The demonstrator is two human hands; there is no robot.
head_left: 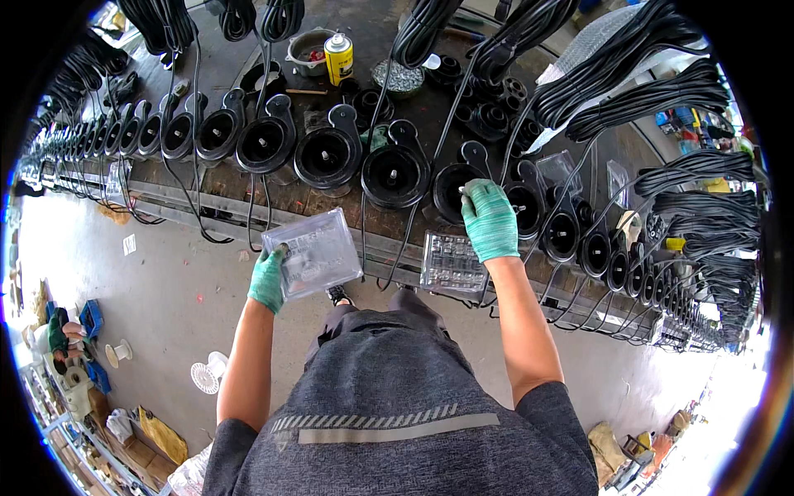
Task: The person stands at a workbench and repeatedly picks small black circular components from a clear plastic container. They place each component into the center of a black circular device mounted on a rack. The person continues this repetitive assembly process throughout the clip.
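My left hand (268, 279), in a green glove, grips a clear plastic tray (318, 255) by its left edge, holding it in front of the bench. My right hand (490, 220), also gloved in green, is over a round black housing (449, 188) with a tab at its far side. Its fingertips are pinched together at the housing's inner edge; whatever they hold is too small to make out. A black housing (395, 175) with a metal stud in its middle stands just to the left. Below my right hand, another clear tray (453, 263) with small compartments lies at the bench's front edge.
Several more black housings (328, 157) line the bench edge, their cables hanging over it. Coiled black cables (616, 74) rise at the back and right. Behind the row stand a yellow spray can (338, 59), a grey pot (308, 51) and a bowl of small metal parts (399, 78).
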